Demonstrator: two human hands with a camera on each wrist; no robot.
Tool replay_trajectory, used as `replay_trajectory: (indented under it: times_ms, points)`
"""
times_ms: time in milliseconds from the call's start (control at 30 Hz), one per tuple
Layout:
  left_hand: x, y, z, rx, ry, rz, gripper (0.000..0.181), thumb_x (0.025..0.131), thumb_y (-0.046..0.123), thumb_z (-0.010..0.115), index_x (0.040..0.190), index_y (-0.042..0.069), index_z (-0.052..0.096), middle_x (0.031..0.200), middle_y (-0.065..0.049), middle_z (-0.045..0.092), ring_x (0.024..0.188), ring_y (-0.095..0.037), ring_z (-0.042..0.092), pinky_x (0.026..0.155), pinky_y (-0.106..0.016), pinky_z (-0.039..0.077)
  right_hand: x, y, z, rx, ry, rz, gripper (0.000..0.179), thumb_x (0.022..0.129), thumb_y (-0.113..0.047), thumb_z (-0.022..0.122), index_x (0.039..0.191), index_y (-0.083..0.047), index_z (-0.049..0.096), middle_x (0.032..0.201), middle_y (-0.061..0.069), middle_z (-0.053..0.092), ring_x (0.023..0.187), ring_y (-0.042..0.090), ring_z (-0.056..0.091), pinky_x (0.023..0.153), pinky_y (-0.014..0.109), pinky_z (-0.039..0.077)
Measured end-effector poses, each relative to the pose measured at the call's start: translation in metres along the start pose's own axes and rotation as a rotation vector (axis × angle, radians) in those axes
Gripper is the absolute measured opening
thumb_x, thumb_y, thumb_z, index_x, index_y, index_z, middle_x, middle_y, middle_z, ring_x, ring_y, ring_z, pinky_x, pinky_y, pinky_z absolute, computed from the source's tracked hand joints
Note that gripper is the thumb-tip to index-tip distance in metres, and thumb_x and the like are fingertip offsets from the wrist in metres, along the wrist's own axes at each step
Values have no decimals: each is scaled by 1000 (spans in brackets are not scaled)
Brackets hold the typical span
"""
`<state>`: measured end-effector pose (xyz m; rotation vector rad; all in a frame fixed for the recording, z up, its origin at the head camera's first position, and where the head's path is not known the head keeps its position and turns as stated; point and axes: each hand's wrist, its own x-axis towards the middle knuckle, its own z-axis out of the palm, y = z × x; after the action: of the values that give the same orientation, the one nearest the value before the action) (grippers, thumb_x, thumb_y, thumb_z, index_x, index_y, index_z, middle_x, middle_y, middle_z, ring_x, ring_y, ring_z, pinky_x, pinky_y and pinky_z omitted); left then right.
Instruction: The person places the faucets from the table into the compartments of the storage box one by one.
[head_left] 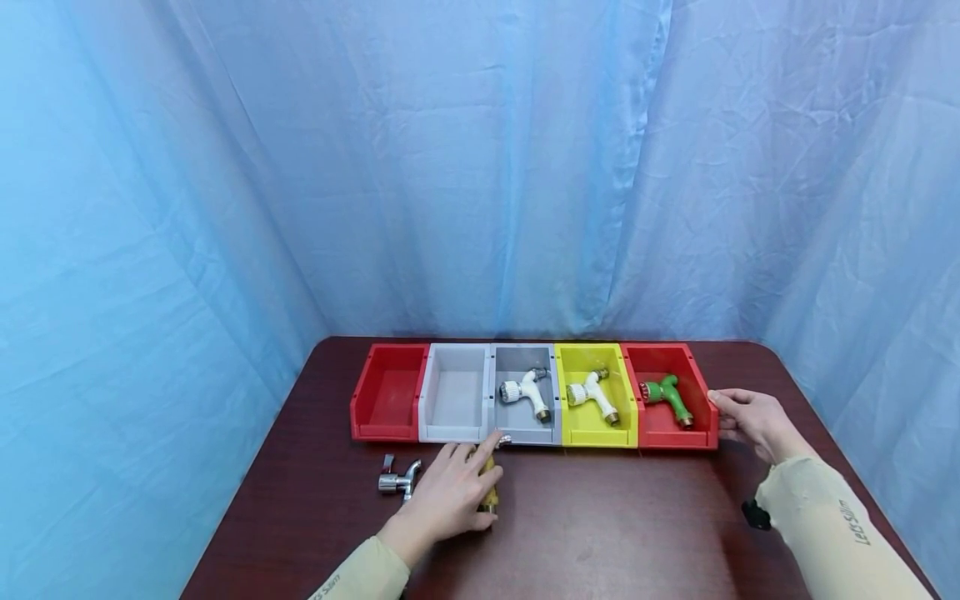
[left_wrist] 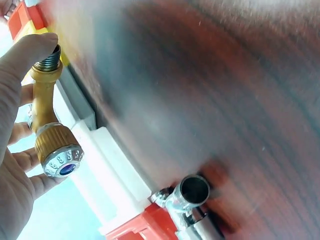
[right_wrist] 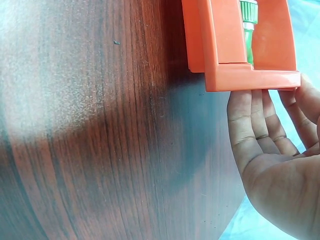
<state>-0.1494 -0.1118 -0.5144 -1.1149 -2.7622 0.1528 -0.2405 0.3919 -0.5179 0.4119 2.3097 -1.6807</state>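
Note:
My left hand (head_left: 450,492) holds a yellow tap (left_wrist: 46,102) just in front of the grey bins. In the left wrist view the thumb lies at its threaded end and the other fingers are behind it. A chrome tap (head_left: 399,481) lies on the table left of this hand. My right hand (head_left: 757,421) touches the outer side of the right-hand red bin (head_left: 705,417), its fingers fairly straight against the wall in the right wrist view. Inside that bin lies a green tap (head_left: 669,398), partly hidden in the right wrist view.
Five bins stand in a row: a bare red bin (head_left: 386,387), a bare light grey bin (head_left: 455,387), a grey bin (head_left: 522,358) and a yellow bin (head_left: 581,360), each with a white tap, then the red one. Curtains (head_left: 480,167) hang behind the brown table (head_left: 600,517).

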Motion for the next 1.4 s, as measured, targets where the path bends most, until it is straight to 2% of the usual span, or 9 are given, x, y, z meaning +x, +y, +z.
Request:
replay_trajectory:
  times_ms: [300,600,767,933,1233,1400]
  points:
    - [3,-13,-1,-23,14,-16,62,80,59,80,129,22,68,164,-12,32,118,-27,58,99,-45,52,0,1,2,8,0,-9,68,105,-34,59,148,13,38,89,-7,71,78,14,71,80,36,63]
    - [7,-29,-5,22,95,-9,63,78,56,83,128,20,70,164,-12,34,117,-26,57,99,-45,52,-1,2,3,10,0,-32,68,104,-35,60,147,14,40,89,-7,72,78,13,71,77,34,63]
    - [12,-38,-7,18,100,-30,65,78,54,84,130,19,70,164,-12,33,121,-27,56,102,-46,51,0,3,3,16,6,-22,68,104,-35,60,147,14,40,87,-7,71,76,12,70,77,34,63]
    - [18,-46,-9,34,123,-42,64,77,53,85,130,19,71,163,-12,34,118,-28,57,99,-47,51,1,3,3,22,12,-19,67,104,-34,61,146,14,41,86,-6,71,75,11,70,75,33,63]
    - [28,-62,-11,63,139,-50,64,76,52,87,127,18,71,162,-13,35,117,-29,57,98,-49,52,2,2,2,19,7,-7,70,104,-35,60,148,14,38,88,-4,72,76,12,71,76,33,63]
    - [35,-69,-12,65,113,-81,65,77,52,85,131,20,70,164,-12,32,121,-28,55,102,-49,51,2,2,1,13,9,-2,71,103,-37,61,149,13,38,88,-4,72,76,12,71,77,34,63]
